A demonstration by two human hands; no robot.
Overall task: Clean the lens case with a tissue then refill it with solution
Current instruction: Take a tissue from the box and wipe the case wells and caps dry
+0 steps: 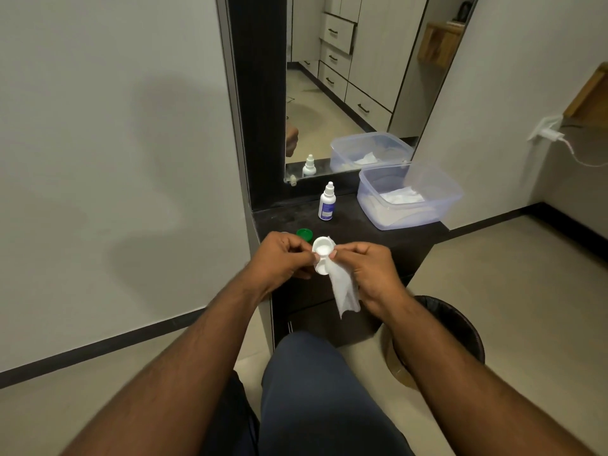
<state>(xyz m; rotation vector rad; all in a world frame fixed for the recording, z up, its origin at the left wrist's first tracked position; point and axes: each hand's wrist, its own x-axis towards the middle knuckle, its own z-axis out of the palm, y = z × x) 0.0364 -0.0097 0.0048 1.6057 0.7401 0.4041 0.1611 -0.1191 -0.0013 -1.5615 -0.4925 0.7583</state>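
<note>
We hold the small white plastic two-well lens case (321, 256) in the air just above the front edge of the dark shelf top (378, 238), close to our body, so both wells face up toward us and we can see into them. Our left hand (283, 256) pinches the case at its left side, fingertips closed on its rim, to keep it steady. Our right hand (365, 271) grips a crumpled white tissue (343, 289), thumb and forefinger pressing one end of it into the nearer well while the rest hangs loose below; that looks like the wiping step, with the farther well open and bare.

A green round screw cap (304, 234) lies on the shelf just behind the left hand, set aside so the wells stay open. The small white dropper bottle of solution (327, 203) stands upright farther back, capped, within reach for the refill, which we judge is not yet begun. A clear plastic tub with white tissues inside (408, 195) sits to its right.
</note>
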